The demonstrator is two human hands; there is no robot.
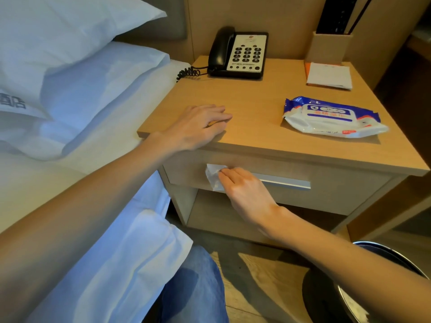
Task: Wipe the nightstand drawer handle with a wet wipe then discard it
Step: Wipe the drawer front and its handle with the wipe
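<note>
A light wood nightstand (pixel 261 108) stands beside the bed, its drawer fitted with a long silver bar handle (pixel 286 182). My right hand (pixel 245 190) presses a crumpled white wet wipe (pixel 213 177) against the left end of that handle. The hand and wipe hide that end of the bar. My left hand (pixel 198 127) lies flat on the front left corner of the nightstand top, fingers apart, holding nothing. A blue and white wet wipe pack (pixel 331 117) lies on the top at the right.
A black and white telephone (pixel 240 53) sits at the back of the top, with a notepad (pixel 328 75) and a holder box (pixel 330 46) at the back right. A dark round bin (pixel 331 297) stands on the floor at lower right. Bed and pillows (pixel 70 78) fill the left.
</note>
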